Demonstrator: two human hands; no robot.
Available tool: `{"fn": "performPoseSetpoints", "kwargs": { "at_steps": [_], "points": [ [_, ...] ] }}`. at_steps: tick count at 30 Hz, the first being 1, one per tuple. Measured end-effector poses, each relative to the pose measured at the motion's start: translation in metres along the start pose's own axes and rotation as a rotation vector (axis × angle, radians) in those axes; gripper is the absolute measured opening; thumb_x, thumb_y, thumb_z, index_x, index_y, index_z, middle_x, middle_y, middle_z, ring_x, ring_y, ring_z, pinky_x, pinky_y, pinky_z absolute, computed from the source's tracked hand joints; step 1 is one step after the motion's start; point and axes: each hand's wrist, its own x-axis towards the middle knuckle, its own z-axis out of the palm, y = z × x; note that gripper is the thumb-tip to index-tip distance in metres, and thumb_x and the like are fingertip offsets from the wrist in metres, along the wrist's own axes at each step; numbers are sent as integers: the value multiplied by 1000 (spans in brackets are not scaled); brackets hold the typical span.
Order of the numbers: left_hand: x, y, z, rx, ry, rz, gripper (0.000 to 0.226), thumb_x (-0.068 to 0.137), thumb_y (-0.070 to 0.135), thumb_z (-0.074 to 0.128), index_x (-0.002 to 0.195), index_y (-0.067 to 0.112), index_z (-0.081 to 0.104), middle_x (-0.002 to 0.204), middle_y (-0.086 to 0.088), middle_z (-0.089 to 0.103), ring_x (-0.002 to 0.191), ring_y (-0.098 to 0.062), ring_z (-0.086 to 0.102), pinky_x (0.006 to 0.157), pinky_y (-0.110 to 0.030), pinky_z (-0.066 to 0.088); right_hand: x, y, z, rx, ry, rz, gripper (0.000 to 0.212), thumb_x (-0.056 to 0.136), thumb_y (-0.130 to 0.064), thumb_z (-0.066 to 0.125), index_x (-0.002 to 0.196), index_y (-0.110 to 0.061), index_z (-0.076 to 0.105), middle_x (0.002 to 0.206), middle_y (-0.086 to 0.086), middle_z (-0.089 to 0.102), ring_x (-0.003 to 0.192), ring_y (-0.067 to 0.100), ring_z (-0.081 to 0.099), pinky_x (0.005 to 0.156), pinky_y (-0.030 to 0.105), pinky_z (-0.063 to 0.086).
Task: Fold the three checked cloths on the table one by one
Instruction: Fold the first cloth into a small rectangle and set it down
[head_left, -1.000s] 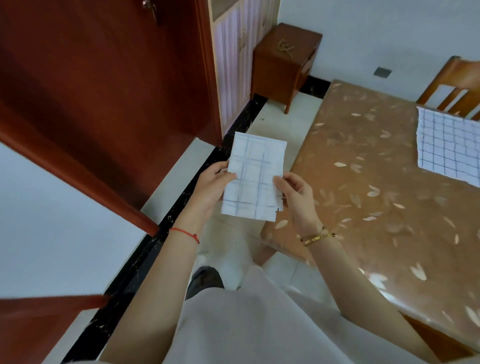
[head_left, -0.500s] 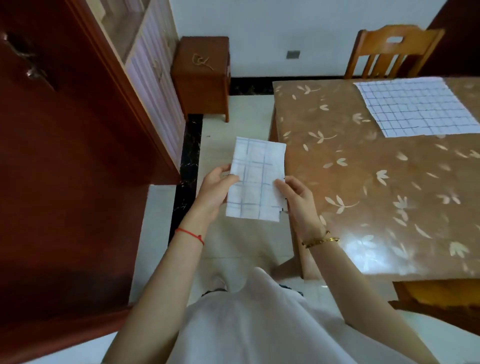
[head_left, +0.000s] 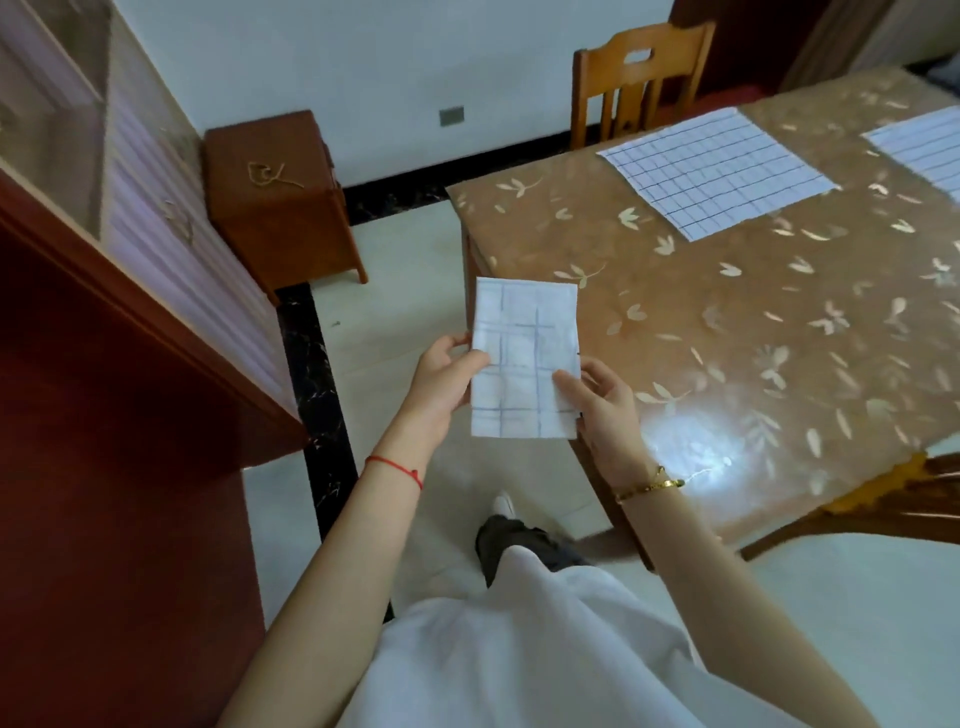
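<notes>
1. Here, a folded cloth (head_left: 524, 358), white with faint blue checks, is held upright in the air. It is off the near left corner of the surface (head_left: 727, 338) and above the pale floor (head_left: 395, 291).
2. The left hand (head_left: 441, 379) pinches the cloth's left edge, with the thumb on the near face and the other fingers behind.
3. The right hand (head_left: 602, 410) grips the lower right edge, with the thumb laid across the near face and the fingers reaching behind.
4. The two hands sit apart, the cloth's width between them, and both are clamped on it.
5. A second cloth (head_left: 717, 171) lies flat and unfolded on the far part of the surface, just in front of a wooden chair (head_left: 639, 73).
6. A third cloth (head_left: 919, 145) lies flat further right, cut off by the picture's edge and well apart from the folded one.
7. The surface is brown with a pale leaf pattern, and a bright glare shows near its front edge.
8. A red cord (head_left: 395, 470) circles the left wrist and a gold bracelet (head_left: 649, 486) circles the right.
9. A small wooden cabinet (head_left: 275, 192) stands by the wall to the left.
</notes>
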Motion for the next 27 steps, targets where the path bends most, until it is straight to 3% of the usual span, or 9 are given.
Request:
{"fn": "performPoseSetpoints", "kwargs": {
  "at_steps": [5,8,11,15,19,22,27],
  "points": [
    [56,22,17,56,-115,-20,20,92,11,61,111,15,63,99,-6,71,80,-14,69,60,-22,57,39,-11,-10,29,14,-8,9,93,-12,62,101,-10,66,101,10,71,89,25,67,73,34,57],
    [93,37,34,112,-147,-22,12,90,16,67,102,15,68,89,-1,72,75,-11,68,63,-23,58,68,-24,-27,8,-26,39,14,92,-11,62,105,-9,68,102,10,73,89,25,69,74,34,58],
    [127,52,56,175,-199,0,4,88,14,70,92,15,72,82,0,73,73,-12,68,67,-25,57,99,-37,-46,-32,-25,80,23,91,-15,64,111,-4,67,110,18,71,94,30,68,85,43,53],
    [163,65,88,197,-219,8,7,87,9,70,94,12,70,78,-3,68,68,-16,65,52,-21,52,133,-50,-70,35,98,122,22,89,-25,67,101,-6,70,102,16,70,93,29,65,79,38,52],
    [190,67,122,126,-204,-88,9,88,7,69,94,12,67,87,-5,69,76,-16,66,65,-26,58,153,-55,-90,171,243,174,36,89,-32,67,111,-3,68,107,10,71,98,23,68,79,30,57],
    [205,61,144,79,-222,-162,9,88,5,68,93,12,66,86,-3,70,78,-15,67,59,-24,57,159,-54,-100,246,285,180,27,90,-29,67,109,-11,69,107,3,74,96,18,70,73,26,56],
    [233,51,172,13,-284,-274,13,86,4,69,97,12,67,95,-7,71,89,-20,68,71,-32,58,172,-48,-112,373,436,208,32,88,-22,70,115,-6,65,101,4,72,85,16,71,65,24,57]
  ]
}}
